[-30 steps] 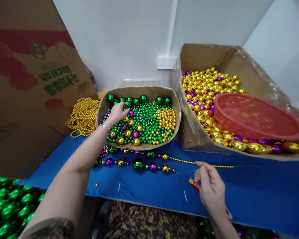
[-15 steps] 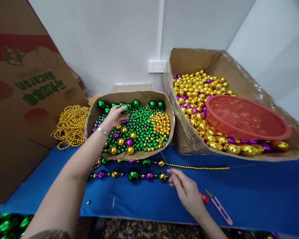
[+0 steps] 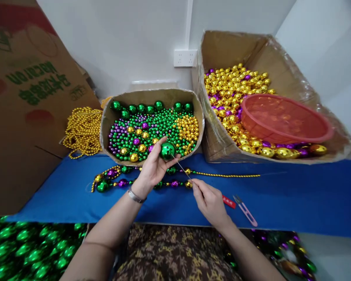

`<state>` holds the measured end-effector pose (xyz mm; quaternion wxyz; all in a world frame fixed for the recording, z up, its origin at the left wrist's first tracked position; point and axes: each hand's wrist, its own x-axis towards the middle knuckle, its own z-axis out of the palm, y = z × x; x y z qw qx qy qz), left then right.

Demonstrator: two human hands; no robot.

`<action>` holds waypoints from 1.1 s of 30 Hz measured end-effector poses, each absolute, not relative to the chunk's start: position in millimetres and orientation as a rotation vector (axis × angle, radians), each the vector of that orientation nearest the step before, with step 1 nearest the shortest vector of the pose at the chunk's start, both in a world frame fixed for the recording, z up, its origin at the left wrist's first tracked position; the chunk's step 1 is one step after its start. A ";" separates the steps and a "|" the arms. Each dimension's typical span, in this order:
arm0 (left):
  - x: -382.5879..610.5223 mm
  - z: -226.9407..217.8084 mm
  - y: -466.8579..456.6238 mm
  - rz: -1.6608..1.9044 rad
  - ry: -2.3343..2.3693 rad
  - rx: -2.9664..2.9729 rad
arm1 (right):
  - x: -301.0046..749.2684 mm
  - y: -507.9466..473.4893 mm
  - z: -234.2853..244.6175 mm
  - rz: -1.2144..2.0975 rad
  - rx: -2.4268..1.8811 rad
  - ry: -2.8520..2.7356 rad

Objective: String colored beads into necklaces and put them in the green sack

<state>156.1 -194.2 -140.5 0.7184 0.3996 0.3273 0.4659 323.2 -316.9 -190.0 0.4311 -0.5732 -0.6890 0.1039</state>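
Observation:
My left hand (image 3: pixel 152 168) is closed round a large green bead (image 3: pixel 167 150), held up in front of the low cardboard box (image 3: pixel 105 121) of green, gold and purple beads. My right hand (image 3: pixel 210 201) pinches a thin needle (image 3: pixel 181 168) whose tip points into the green bead. A part-strung strand of green, purple and gold beads (image 3: pixel 117 181) lies on the blue cloth (image 3: pixel 295 195) under both hands, running into a thin gold bead chain (image 3: pixel 228 175) to the right.
A big cardboard box (image 3: pixel 236 43) at the right holds gold and purple beads and a red plastic basin (image 3: pixel 283 119). Pink-handled snips (image 3: pixel 245 210) lie on the cloth. A gold bead pile (image 3: pixel 83 130) and a leaning printed carton (image 3: pixel 23 101) stand left. Green beads (image 3: pixel 23 246) lie below.
My left hand lifted a large green bead out of the low box and brought it toward me. My right hand moved left with the needle to meet the bead.

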 end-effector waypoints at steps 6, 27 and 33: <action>156.6 -151.9 -214.0 0.918 0.665 0.932 | 328.4 -323.7 -186.8 0.233 -1.490 -1.689; 161.0 -150.3 -218.2 0.889 0.711 0.461 | 323.6 -331.7 -204.8 0.116 -1.444 -1.830; 169.7 -164.6 -238.8 0.922 0.639 0.606 | 317.8 -328.9 -199.4 0.131 -1.457 -1.810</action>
